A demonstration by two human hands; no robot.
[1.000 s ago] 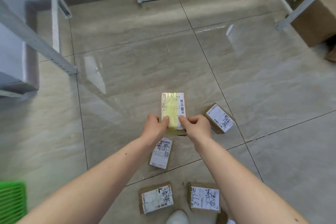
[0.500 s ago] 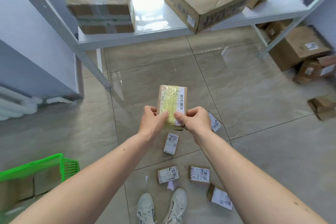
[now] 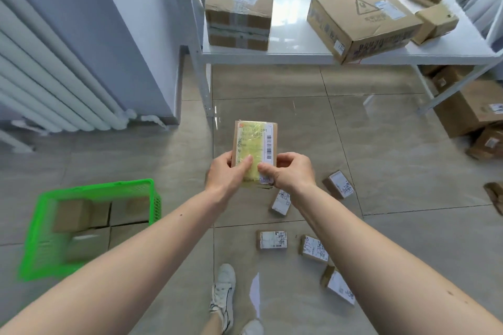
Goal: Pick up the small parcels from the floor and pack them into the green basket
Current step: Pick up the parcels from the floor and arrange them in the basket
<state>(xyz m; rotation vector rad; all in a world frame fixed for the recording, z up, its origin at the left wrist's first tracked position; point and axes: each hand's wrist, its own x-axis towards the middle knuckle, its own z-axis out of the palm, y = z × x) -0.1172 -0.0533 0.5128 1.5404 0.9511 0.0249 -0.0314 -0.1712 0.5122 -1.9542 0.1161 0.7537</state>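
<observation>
A flat brown parcel (image 3: 255,141) with yellow tape and a barcode label is held up in front of me, above the floor. My left hand (image 3: 227,171) grips its lower left edge, thumb on top. Its lower right corner is pinched by my right hand (image 3: 290,171). The green basket (image 3: 155,200) stands on the floor at the lower left, with several brown boxes inside. Several small labelled parcels lie on the tiles below my right arm: one (image 3: 339,184), another (image 3: 281,202), a third (image 3: 272,240), and more nearer my feet.
A white metal shelf (image 3: 299,56) ahead carries large cardboard boxes (image 3: 362,20). More cartons (image 3: 471,109) sit on the floor at the right. A radiator (image 3: 54,84) runs along the left wall. My white shoes (image 3: 224,294) are at the bottom centre.
Both hands have lifted the yellow-taped parcel off the floor as I rose. The view has widened, bringing the shelf, the radiator and the whole green basket into sight.
</observation>
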